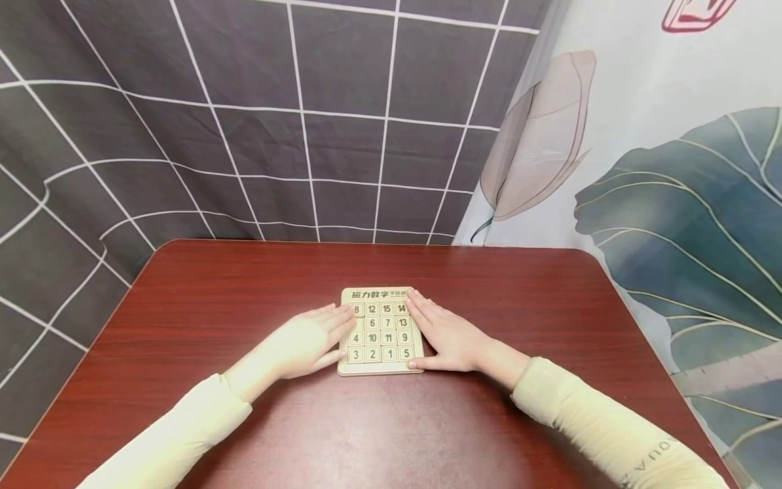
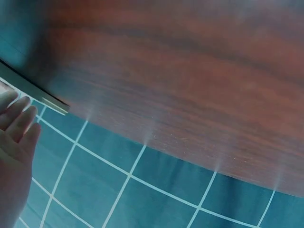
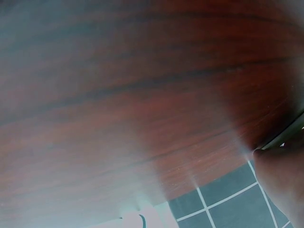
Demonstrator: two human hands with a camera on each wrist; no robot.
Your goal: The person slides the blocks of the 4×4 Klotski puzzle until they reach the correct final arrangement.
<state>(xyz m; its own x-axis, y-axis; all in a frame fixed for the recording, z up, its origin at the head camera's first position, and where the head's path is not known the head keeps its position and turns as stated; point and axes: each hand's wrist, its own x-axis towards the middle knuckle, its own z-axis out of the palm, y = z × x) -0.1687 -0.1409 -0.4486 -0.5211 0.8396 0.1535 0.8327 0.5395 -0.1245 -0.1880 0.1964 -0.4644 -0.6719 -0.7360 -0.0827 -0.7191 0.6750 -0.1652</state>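
Note:
A cream-coloured sliding number puzzle lies flat on the table, its dark heading at the far edge and several numbered tiles in rows below. My left hand rests against the board's left side, fingers straight, their tips over part of the left column. From the right, my right hand touches the opposite side with straight fingers, its thumb at the near right corner. The left wrist view shows the left hand beside the board's edge; in the right wrist view the right hand is dark and partly cut off.
The reddish-brown wooden table has rounded far corners. Behind it hangs a dark grey curtain with white grid lines. A pale curtain with large leaf prints hangs along the right side.

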